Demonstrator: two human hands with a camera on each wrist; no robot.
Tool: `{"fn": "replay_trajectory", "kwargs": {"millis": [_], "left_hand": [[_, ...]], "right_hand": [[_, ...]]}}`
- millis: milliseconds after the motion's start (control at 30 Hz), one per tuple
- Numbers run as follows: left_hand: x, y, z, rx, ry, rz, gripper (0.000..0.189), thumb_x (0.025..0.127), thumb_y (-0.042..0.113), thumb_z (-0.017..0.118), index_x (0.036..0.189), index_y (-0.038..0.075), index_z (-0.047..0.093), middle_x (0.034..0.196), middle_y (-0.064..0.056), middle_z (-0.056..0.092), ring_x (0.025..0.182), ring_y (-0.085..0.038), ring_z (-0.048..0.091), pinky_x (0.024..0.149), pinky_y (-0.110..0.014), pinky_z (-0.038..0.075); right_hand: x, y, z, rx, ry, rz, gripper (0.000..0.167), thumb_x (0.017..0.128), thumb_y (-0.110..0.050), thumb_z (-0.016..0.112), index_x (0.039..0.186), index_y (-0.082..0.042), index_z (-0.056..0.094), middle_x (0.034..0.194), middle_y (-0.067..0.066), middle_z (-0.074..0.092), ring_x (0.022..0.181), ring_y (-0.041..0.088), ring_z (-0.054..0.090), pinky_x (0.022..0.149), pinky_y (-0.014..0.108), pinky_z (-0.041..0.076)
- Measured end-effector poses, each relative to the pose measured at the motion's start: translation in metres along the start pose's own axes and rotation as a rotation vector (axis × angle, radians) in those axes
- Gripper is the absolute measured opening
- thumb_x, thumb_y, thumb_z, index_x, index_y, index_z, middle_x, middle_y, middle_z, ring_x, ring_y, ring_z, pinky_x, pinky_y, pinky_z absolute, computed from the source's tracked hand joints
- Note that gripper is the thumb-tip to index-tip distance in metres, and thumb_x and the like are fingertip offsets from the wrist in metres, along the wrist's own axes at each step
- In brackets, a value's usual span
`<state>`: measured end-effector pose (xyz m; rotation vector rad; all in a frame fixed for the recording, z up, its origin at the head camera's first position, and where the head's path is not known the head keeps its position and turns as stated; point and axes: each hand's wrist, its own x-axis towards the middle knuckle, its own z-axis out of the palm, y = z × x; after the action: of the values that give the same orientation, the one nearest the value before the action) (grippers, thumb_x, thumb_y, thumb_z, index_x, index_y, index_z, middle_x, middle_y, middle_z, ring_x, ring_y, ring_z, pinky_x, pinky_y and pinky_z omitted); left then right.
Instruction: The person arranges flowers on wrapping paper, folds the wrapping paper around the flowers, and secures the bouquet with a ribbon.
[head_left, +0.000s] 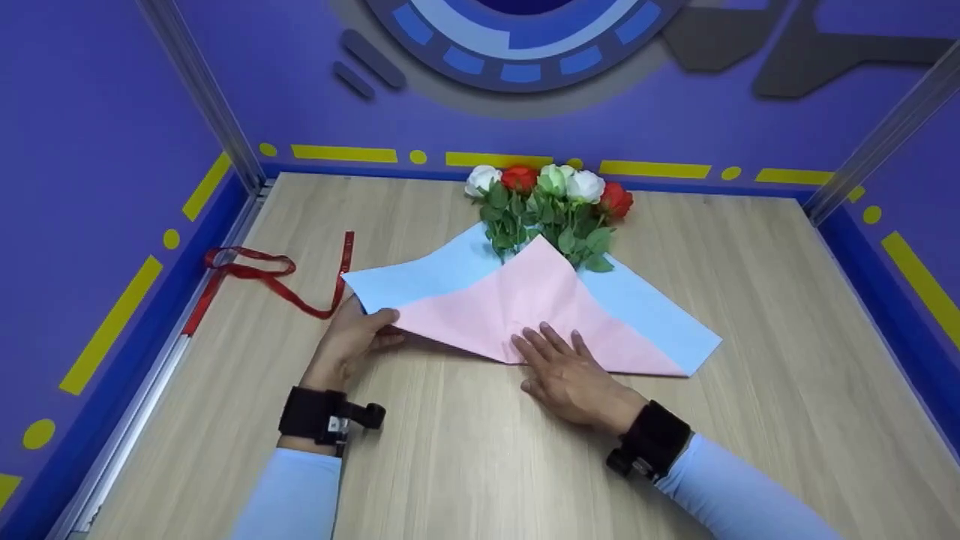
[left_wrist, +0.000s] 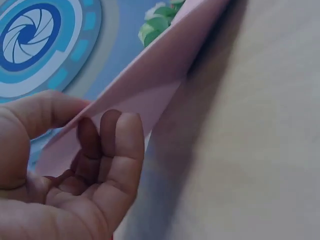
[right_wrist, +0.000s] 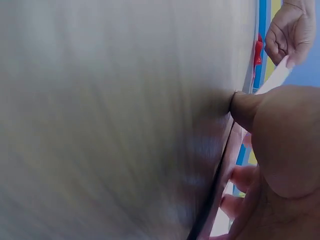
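Note:
A sheet of wrapping paper (head_left: 480,315), pink on one face and light blue on the other, lies folded up over the stems of several artificial roses (head_left: 555,199). The roses are white, red and pale green with leafy stems; their lower ends are hidden under the paper. My left hand (head_left: 352,334) pinches the paper's left corner between thumb and fingers, and the left wrist view shows that edge lifted off the table. With fingers spread and extended, my right hand (head_left: 566,379) presses on the pink face near the bottom fold. In the right wrist view its thumb (right_wrist: 245,107) touches the table.
A red ribbon (head_left: 277,277) lies loosely looped at the left of the wooden table (head_left: 465,465), one end over the table's left edge. Blue printed panels (head_left: 750,127) enclose the table at the back and sides. A metal post (head_left: 217,97) stands at the back left corner.

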<state>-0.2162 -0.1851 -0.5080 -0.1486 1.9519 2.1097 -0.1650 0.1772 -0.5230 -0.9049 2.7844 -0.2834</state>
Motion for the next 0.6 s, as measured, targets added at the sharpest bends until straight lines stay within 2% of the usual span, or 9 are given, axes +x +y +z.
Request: {"fn": "replay_trajectory", "kwargs": {"millis": [100,267,367,467,600], "left_hand": [[-0.004,-0.004,0.016,-0.047,-0.005,-0.007,0.047,0.102,0.007,0.068,0.144,0.006,0.047,0.122,-0.014,0.06,0.109,-0.027,0.066,0.094,-0.045,0.061],[-0.007,-0.008,0.045,-0.064,0.031,0.011,0.049,0.096,0.012,0.079,0.135,0.001,0.052,0.111,-0.013,0.064,0.094,-0.025,0.07,0.083,-0.039,0.063],[-0.008,-0.01,0.061,-0.047,0.033,0.027,0.051,0.095,0.013,0.079,0.137,0.001,0.053,0.112,-0.011,0.062,0.091,-0.022,0.068,0.081,-0.038,0.062],[-0.008,-0.013,0.074,0.04,0.005,0.035,0.052,0.097,0.012,0.076,0.141,0.004,0.05,0.112,-0.01,0.059,0.093,-0.024,0.067,0.08,-0.038,0.061],[-0.006,-0.015,0.09,0.198,0.044,0.08,0.047,0.097,0.015,0.074,0.137,0.004,0.052,0.109,-0.011,0.063,0.09,-0.027,0.07,0.078,-0.04,0.061]], "right_hand": [[0.0,0.001,0.001,0.007,-0.002,0.007,0.071,0.113,-0.042,0.043,0.169,-0.007,0.018,0.175,0.016,0.023,0.163,0.039,0.015,0.126,0.069,0.013],[0.0,0.0,0.0,0.003,-0.006,0.001,0.068,0.113,-0.041,0.043,0.168,-0.007,0.023,0.175,0.017,0.022,0.163,0.04,0.015,0.126,0.07,0.013],[0.0,0.0,0.0,-0.001,-0.012,-0.005,0.065,0.114,-0.04,0.042,0.168,-0.009,0.024,0.175,0.017,0.021,0.163,0.04,0.014,0.126,0.07,0.013],[0.0,0.0,0.001,-0.001,-0.015,-0.004,0.066,0.114,-0.04,0.041,0.169,-0.009,0.023,0.175,0.017,0.02,0.163,0.04,0.013,0.126,0.07,0.013],[-0.002,0.001,0.0,-0.011,0.006,0.009,0.072,0.112,-0.043,0.044,0.169,-0.006,0.019,0.175,0.018,0.018,0.163,0.039,0.013,0.126,0.069,0.013]]}}
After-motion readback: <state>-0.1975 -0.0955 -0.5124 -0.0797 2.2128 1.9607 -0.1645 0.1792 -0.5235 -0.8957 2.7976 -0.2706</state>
